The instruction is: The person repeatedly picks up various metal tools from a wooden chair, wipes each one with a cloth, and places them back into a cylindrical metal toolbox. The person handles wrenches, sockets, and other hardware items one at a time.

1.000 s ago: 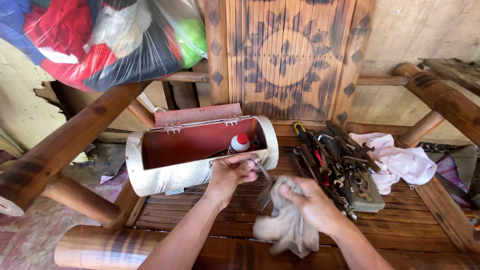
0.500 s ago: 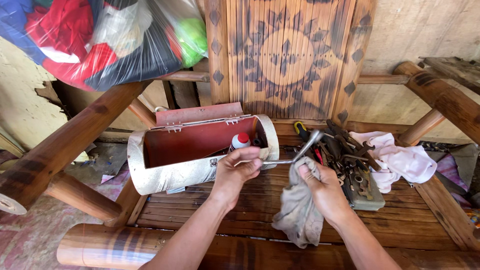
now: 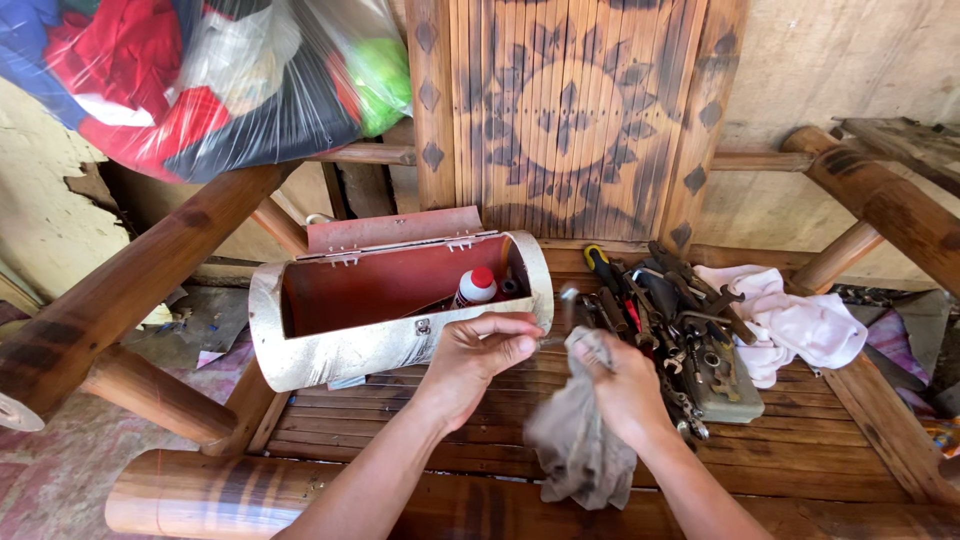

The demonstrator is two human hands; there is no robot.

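1. While our left hand (image 3: 480,350) pinches a thin metal tool (image 3: 560,318), blurred, our right hand (image 3: 615,385) closes its grip on a grey rag (image 3: 575,445) around it.
2. Just behind stands an open red toolbox (image 3: 390,300); a tool pile (image 3: 670,320) lies right on the counter (image 3: 800,440).

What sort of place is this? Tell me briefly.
Probably a rustic home porch or shed used for repairs: a bamboo bench bears an open toolbox and a pile of worn hand tools, beside a peeling wall.

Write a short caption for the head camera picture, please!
Left hand holds a metal tool while right hand wipes it with a grey rag, beside an open toolbox.
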